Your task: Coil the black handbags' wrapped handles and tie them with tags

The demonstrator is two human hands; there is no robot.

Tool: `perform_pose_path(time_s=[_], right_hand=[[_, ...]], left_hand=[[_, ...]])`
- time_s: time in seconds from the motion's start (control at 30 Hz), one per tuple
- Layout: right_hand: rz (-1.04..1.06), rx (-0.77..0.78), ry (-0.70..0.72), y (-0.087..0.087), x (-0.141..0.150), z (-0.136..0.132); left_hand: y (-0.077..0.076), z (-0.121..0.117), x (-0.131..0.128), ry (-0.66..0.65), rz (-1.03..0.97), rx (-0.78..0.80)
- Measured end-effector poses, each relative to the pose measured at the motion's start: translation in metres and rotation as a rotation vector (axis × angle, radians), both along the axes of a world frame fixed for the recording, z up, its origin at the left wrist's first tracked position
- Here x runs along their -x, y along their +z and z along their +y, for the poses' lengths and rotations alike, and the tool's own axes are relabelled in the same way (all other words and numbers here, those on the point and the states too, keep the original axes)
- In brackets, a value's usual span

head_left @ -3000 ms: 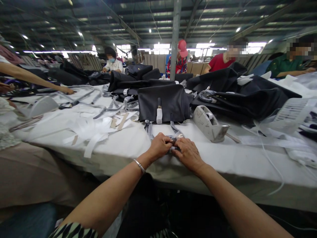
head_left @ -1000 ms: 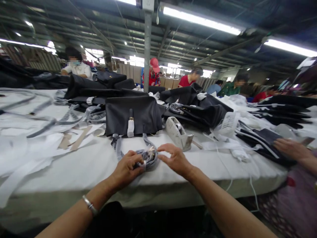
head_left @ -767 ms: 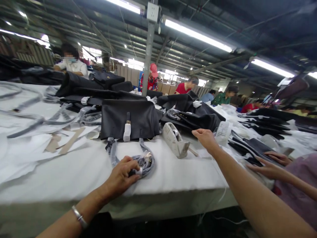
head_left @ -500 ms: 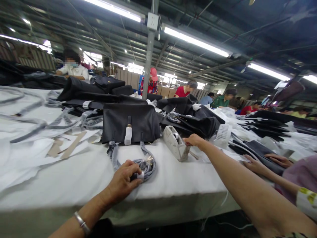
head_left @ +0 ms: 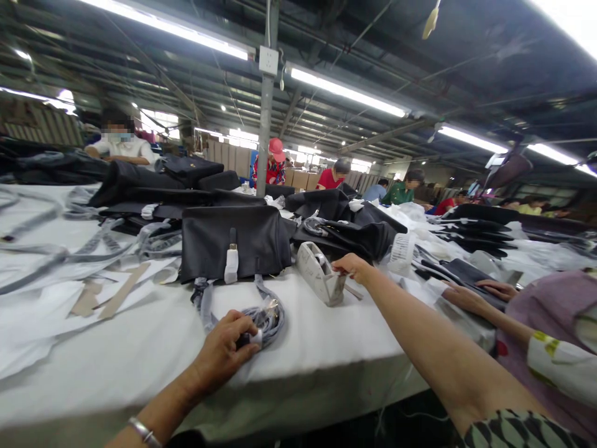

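My left hand (head_left: 232, 341) is closed around the end of a coiled bag strap (head_left: 275, 323), a grey plastic-wrapped loop with a white wrap near my fingertips. The strap joins a black handbag (head_left: 209, 239) standing at the table's middle, its clasp wrapped in white. To the right of the bag is a pale tape dispenser (head_left: 313, 270) with a roll inside. My right hand (head_left: 353, 266) pinches at its cutting end; anything between the fingertips is too small to make out.
Black bags (head_left: 153, 196) lie piled behind. Paper and cardboard strips (head_left: 124, 290) are scattered left. A small white fan (head_left: 402, 252) stands past my right hand. At right, a co-worker's hands (head_left: 466, 298) rest on black pieces. A pole (head_left: 265, 124) rises behind the bags.
The view has shifted, so the table and bags appear further left and slightly lower. Both hands keep their places at the strap and dispenser. The co-worker at right shows more fully.
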State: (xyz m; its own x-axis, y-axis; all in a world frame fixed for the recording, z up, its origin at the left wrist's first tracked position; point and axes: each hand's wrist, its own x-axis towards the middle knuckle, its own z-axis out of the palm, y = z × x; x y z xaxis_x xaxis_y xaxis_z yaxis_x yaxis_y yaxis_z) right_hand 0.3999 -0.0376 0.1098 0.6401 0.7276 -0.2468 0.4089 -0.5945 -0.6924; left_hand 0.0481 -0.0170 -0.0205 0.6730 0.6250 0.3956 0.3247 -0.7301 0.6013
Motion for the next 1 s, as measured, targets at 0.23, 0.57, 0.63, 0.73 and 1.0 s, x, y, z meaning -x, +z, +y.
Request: perform_pose_path(time_s=[0.23,0.57,0.63,0.73,1.0], right_hand=[[0.056,-0.147,-0.100,0.013,-0.005,-0.032],[0.260,-0.231,-0.097,-0.015,0.001,-0.074],[0.270,-0.220,-0.104,-0.023,0.002,-0.074],[0.238,-0.221,-0.139,-0.038,0.006,-0.070],[0.128,-0.408,-0.047,-0.059,0.066,-0.081]], left_hand=[[0.003,-0.001,-0.001,0.014,-0.006,-0.014],[0.000,0.001,-0.002,0.035,-0.010,0.004],[-0.001,0.001,-0.001,0.039,-0.006,-0.001],[0.000,0.001,-0.001,0.025,-0.015,-0.010],[0.010,-0.005,-0.003,0.075,0.018,0.031]])
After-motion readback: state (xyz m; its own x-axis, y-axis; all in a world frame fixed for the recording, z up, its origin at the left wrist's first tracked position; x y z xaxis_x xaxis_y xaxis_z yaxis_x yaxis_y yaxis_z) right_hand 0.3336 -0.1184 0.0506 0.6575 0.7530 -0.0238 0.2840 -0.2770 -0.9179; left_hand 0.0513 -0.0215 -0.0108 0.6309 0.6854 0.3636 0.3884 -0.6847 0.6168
